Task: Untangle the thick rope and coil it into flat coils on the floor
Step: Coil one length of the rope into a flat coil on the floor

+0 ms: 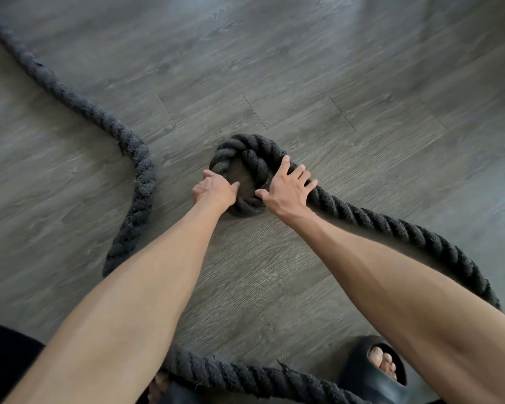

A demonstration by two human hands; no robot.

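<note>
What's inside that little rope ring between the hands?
Inside the ring: bare floor and the left hand's thumb tip. The right hand covers the ring's right edge.

1. The floor (303,68), grey wood-grain planking, is carrying everything.
2. The thick rope (391,225) is lying directly on it, its end curling into a small tight coil (242,153).
3. A black sandal (362,374) is resting at the near edge.

Both hands (216,189) (286,188) on a small rope coil (247,158), grey floor (303,53).
</note>
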